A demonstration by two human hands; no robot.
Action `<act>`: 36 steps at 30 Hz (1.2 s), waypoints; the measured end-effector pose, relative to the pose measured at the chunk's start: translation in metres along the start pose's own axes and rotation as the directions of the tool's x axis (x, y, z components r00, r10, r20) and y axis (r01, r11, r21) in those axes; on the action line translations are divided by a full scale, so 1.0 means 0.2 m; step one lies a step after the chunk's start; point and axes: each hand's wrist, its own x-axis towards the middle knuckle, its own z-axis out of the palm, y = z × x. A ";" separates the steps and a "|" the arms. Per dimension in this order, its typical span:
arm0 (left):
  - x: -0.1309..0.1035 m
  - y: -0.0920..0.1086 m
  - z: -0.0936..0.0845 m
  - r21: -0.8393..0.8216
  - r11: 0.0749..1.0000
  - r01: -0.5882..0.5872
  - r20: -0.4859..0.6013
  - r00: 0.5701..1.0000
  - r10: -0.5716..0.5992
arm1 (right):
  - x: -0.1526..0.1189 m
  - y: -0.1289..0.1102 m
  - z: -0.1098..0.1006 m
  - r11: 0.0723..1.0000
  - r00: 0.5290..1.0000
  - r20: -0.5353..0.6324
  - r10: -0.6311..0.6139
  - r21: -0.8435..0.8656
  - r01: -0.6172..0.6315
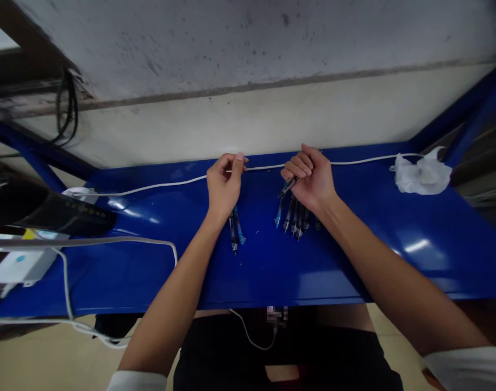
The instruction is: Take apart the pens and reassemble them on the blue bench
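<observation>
My right hand [315, 178] has its fingers curled round a dark pen [287, 187], whose end sticks out to the left. Below it lies a group of several pens [295, 217] with clear ends, most dark and one blue, partly covered by the hand and wrist. My left hand [226, 183] is closed in a pinch over a thin white cable; what it grips, if anything, is hidden. Just under its wrist rest a black pen [233, 234] and a blue pen [239, 228], side by side, their upper parts hidden.
A white cable [158, 185] crosses the blue shelf [264, 277] behind my hands. At left are a black cylindrical object [74, 214], a white power strip [27, 263] and loose cables. Crumpled white plastic [422, 172] sits at right. A wall [256, 125] rises behind.
</observation>
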 end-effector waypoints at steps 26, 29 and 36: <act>0.00 0.04 -0.14 0.483 0.833 -0.268 0.272 0.951 0.148 | -0.83 -0.11 -0.38 -0.253 0.979 0.120 -0.167 -0.965 0.075; -0.07 0.07 -0.21 0.522 0.833 -0.183 0.232 0.970 0.068 | -0.83 -0.11 -0.39 -0.278 0.985 0.109 -0.137 -0.958 0.068; -0.31 0.10 -0.38 0.709 0.705 0.023 0.053 0.995 -0.086 | -0.83 -0.11 -0.39 -0.245 0.967 0.127 -0.223 -0.967 0.070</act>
